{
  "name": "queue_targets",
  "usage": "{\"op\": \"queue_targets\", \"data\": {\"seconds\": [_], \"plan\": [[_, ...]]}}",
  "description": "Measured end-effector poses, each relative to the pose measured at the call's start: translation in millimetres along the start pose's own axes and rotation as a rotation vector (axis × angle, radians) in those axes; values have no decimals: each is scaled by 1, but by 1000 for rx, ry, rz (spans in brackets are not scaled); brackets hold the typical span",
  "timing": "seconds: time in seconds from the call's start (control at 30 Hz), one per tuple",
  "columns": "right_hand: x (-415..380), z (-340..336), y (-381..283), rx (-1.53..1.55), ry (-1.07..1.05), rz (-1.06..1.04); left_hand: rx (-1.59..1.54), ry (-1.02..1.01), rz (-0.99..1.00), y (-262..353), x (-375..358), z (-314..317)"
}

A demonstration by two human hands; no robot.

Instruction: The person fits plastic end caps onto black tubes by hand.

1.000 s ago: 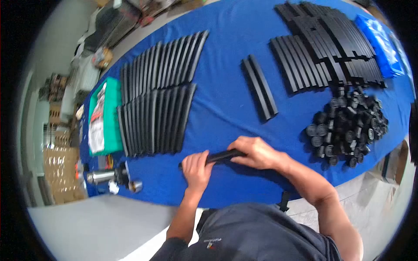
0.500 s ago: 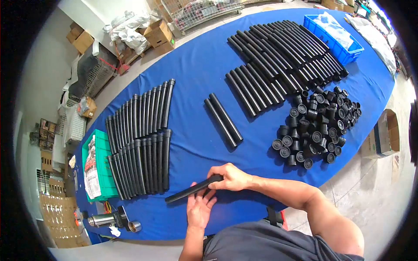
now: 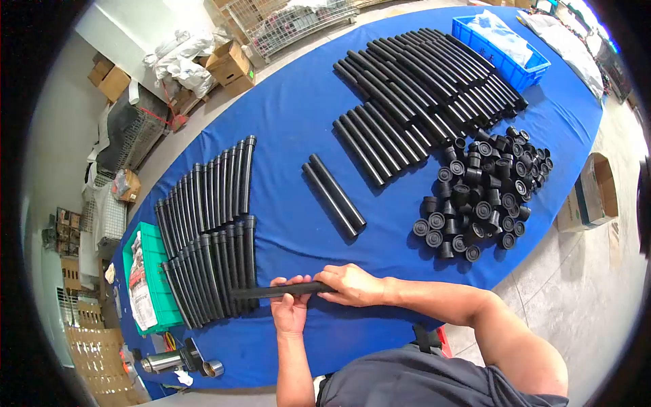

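Observation:
A black tube (image 3: 271,292) lies nearly level across my two hands near the table's front edge. My left hand (image 3: 289,305) is wrapped round its middle from below, thumb in front and fingertips behind. My right hand (image 3: 349,285) closes over its right end and hides that end. The tube's left end overlaps the near row of capped black tubes (image 3: 217,271) on the left. Two loose black tubes (image 3: 334,195) lie side by side beyond my hands. Black round caps (image 3: 481,197) are heaped on the right, near a large group of tubes (image 3: 420,88).
A green crate (image 3: 161,275) with printed bags stands at the left edge of the blue table (image 3: 285,149). Close to it sits a metal tool (image 3: 163,361). A blue crate (image 3: 502,51) holding clear plastic is at the back right, and an open carton (image 3: 590,193) is beyond the right edge.
The tube has turned from slanted to nearly level and moved left with my hands. My left hand's fingers have closed round it. The whole view has shifted slightly.

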State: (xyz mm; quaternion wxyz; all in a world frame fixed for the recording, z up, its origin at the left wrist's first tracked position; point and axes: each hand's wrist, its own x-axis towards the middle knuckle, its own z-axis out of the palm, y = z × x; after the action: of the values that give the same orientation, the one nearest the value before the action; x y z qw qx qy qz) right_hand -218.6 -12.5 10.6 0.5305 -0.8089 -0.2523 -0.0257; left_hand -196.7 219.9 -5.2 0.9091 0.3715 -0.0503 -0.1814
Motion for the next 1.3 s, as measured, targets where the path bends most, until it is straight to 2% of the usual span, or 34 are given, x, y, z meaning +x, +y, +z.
{"op": "queue_targets", "data": {"seconds": [0.1,0.2,0.3,0.6,0.8,0.9,1.0,1.1,1.23,1.3], "plan": [[1,0,-1,25,-16,22,-58,10,-4,-2,-1,-9],[6,-7,-4,211,8,58,-76,1,-19,-1,0,-10],[7,-7,-4,295,-38,167,-76,28,4,0,1,0],[7,-6,-4,259,-54,103,-100,25,-10,0,-1,-3],[6,1,1,-41,62,-32,-120,108,-34,0,3,3],[4,-3,-3,29,29,-6,-130,2,-18,-1,2,-10],[23,-38,-32,454,-323,605,-92,-26,-31,0,2,-13],[9,-3,-3,61,118,-24,-114,73,-78,2,4,1],[3,-1,-6,-85,60,-4,-147,47,-39,0,2,-7],[8,-12,-10,128,-73,186,-120,-22,-22,1,2,-8]]}}
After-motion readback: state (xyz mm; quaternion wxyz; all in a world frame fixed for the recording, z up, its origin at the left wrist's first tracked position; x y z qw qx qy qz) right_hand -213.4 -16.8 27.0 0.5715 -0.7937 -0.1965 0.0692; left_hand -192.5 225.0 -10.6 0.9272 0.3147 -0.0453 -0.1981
